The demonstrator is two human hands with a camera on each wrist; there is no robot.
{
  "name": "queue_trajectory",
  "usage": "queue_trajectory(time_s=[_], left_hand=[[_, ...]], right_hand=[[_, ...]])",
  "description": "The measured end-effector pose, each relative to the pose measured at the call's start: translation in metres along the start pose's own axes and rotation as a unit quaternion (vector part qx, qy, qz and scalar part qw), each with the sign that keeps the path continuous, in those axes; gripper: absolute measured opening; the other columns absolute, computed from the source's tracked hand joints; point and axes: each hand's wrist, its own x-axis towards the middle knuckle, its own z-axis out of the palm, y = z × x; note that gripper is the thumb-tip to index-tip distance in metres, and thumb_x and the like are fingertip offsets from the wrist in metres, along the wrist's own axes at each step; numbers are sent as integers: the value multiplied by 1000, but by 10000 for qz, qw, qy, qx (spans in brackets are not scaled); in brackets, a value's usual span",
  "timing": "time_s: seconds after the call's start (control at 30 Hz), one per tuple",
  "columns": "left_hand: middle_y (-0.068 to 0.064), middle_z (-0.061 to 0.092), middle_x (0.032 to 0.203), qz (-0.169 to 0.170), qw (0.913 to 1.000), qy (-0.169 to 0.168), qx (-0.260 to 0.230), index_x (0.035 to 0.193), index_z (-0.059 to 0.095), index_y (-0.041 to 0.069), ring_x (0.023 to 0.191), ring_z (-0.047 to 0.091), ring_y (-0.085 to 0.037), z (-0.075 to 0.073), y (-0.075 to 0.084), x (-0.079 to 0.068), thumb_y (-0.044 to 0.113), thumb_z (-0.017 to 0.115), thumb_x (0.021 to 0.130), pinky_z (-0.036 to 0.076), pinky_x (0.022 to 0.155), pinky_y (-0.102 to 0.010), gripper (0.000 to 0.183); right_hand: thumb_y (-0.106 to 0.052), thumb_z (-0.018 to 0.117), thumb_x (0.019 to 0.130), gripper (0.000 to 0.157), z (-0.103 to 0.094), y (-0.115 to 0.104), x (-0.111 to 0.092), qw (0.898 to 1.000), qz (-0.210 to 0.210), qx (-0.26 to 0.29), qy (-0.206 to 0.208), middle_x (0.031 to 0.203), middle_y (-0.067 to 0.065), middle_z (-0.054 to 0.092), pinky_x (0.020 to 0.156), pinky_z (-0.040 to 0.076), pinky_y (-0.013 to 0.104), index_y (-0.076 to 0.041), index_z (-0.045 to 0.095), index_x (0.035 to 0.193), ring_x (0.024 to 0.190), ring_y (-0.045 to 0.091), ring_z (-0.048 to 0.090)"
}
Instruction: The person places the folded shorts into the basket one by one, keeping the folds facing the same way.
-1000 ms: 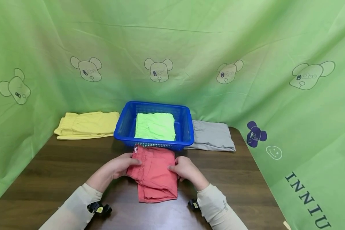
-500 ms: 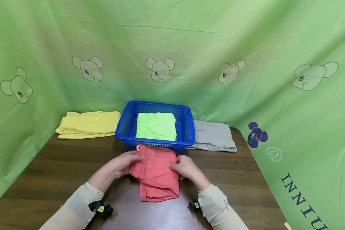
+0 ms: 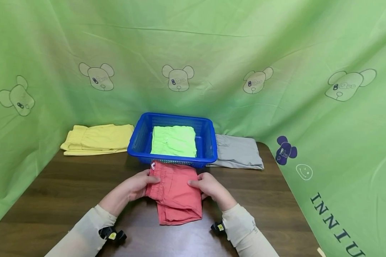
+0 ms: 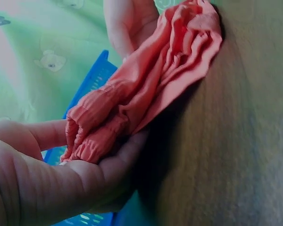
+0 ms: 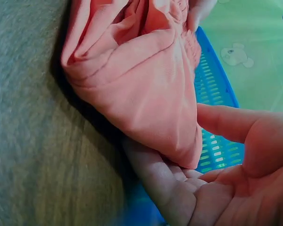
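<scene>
Folded red shorts [image 3: 177, 192] with a gathered elastic waistband and a white bit of cord lie just in front of the blue basket. My left hand [image 3: 137, 185] grips the waistband side, thumb on top and fingers underneath. At the opposite edge, my right hand [image 3: 210, 187] holds the folded cloth, its thumb above and its fingers below. In the left wrist view, the folded layers of the shorts [image 4: 146, 80] show end-on between thumb and fingers. The right wrist view has the shorts' folded side [image 5: 141, 89] resting over the fingers, partly raised above the tabletop.
The blue basket [image 3: 172, 157] holds folded neon green shorts [image 3: 173, 141]. Folded yellow clothing [image 3: 98, 139] lies left of it, folded grey clothing [image 3: 238, 151] right. A green curtain [image 3: 193, 43] hangs behind the brown wooden table [image 3: 267, 207].
The red shorts have shifted slightly to the right and turned a little in both hands. Both hands keep their grip. The basket and the other clothes have stayed put.
</scene>
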Motion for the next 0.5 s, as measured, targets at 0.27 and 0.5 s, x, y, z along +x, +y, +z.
queue_trajectory(time_s=[0.27, 0.5], left_hand=[[-16, 61, 120, 52, 9997, 213, 144, 147, 15, 4, 99, 71, -23, 15, 5, -8, 1, 53, 101, 60, 87, -45, 60], [-12, 70, 106, -58, 9999, 63, -126, 141, 32, -8, 94, 73, -22, 10, 0, -3, 1, 48, 103, 61, 85, -45, 43]], right_hand=[[-26, 72, 95, 29, 0, 5, 7, 9991, 138, 377, -98, 82, 9, 65, 55, 60, 37, 1, 63, 103, 62, 16, 64], [-26, 70, 97, 36, -1, 8, 10, 9979, 102, 549, -322, 91, 12, 68, 62, 62, 40, 3, 61, 116, 69, 18, 68]])
